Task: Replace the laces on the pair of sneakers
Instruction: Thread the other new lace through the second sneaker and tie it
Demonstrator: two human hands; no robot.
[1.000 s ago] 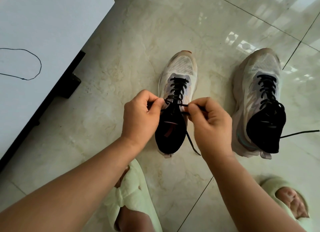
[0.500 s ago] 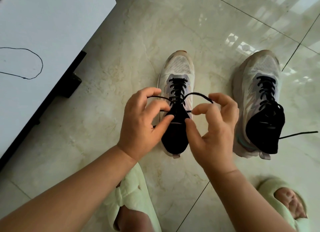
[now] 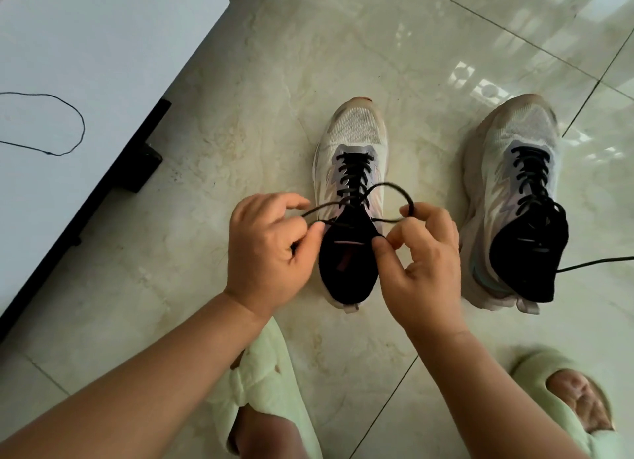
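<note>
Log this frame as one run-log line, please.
stage: tying bow | left hand: pinches lace end | right hand: holds lace loop | sneaker: laced, on floor | other sneaker: laced, untied

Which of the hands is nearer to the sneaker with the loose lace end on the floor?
Right. The right hand is just beside that sneaker, between the two shoes; the left hand is beyond the other sneaker.
</note>
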